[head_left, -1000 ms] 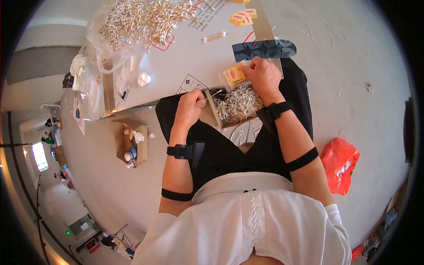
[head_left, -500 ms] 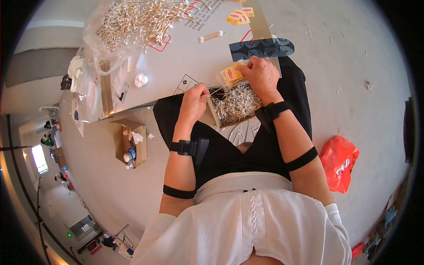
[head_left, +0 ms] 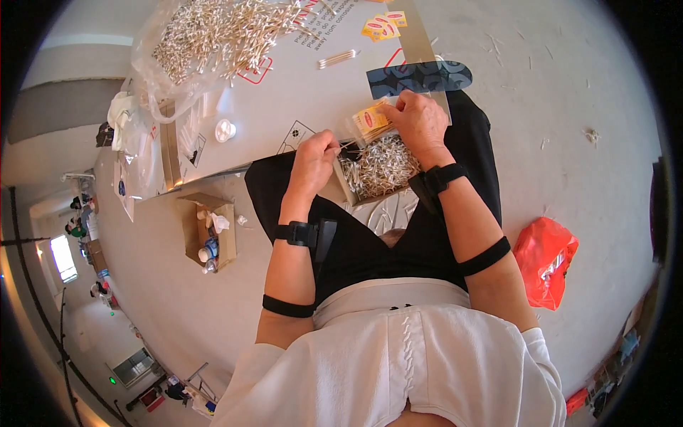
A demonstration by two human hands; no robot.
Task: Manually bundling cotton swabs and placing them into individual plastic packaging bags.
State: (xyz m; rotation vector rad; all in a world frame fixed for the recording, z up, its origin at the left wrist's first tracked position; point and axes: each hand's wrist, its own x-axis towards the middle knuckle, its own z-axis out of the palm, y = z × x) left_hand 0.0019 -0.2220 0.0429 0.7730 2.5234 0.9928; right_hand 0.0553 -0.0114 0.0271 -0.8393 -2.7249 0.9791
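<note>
My right hand (head_left: pixel 421 124) is closed on the near right side of a small clear packet of cotton swabs (head_left: pixel 372 119) with a yellow label. The packet tilts over the far edge of an open cardboard box (head_left: pixel 348 186), which sits at my lap. Loose cotton swabs (head_left: pixel 388 167) fill that box. Left of the packet, my left hand (head_left: pixel 313 162) pinches a thin cotton swab (head_left: pixel 343 148) by its end, just above the box's far left corner. Its fingertips are partly hidden.
A large plastic bag of cotton swabs (head_left: pixel 206 43) lies open on the table (head_left: pixel 274 99). Further right are a small bundle of swabs (head_left: pixel 338 59), yellow labels (head_left: pixel 383 27) and a dark patterned strip (head_left: pixel 420 78). A carton (head_left: pixel 226 245) and red bag (head_left: pixel 546 263) stand on the floor.
My left hand has shifted very slightly up, and the swab at its fingertips shows less than before. My right hand keeps its hold on the packet.
</note>
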